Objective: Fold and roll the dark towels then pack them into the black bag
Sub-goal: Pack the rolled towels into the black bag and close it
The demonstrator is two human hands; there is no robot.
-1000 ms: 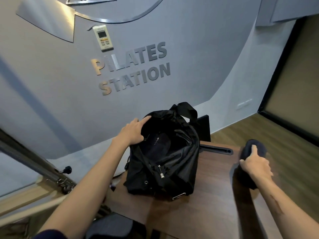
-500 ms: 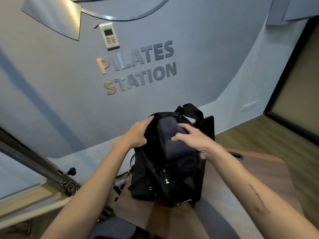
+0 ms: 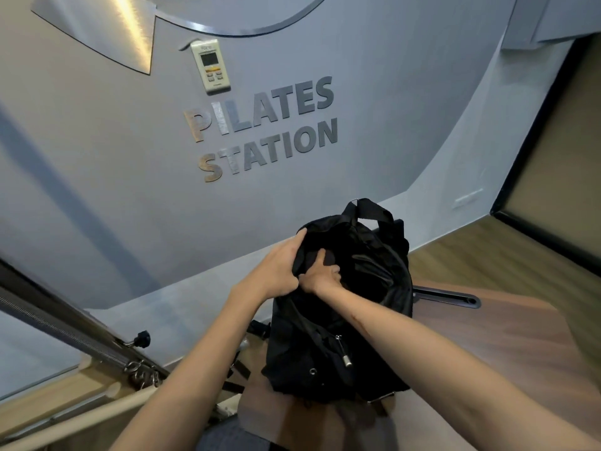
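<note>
Half a second ago the rolled dark towel lay across the mouth of the black bag (image 3: 338, 320) under the right hand (image 3: 320, 276); now that hand has sunk into the opening and the towel has gone down with it. Only a dim brownish patch just above the knuckles may be the towel's end, and it is too dark to be sure. A second ago the same hand was gripping this roll out on the right side of the worktop (image 3: 487, 353), so the carry is done and the packing of this towel looks nearly finished.

Fingers of the right hand curl downward inside the bag, probably pressing or still gripping the roll, but what they close on is hidden, so I cannot tell. Beside it, touching it at the rim, the left hand (image 3: 276, 270) pinches the near-left edge of the bag's mouth and pulls it wide, as it did before.

Upright on the wooden worktop stands the bag, its strap loop raised at the back. No other towel shows on the worktop
</note>
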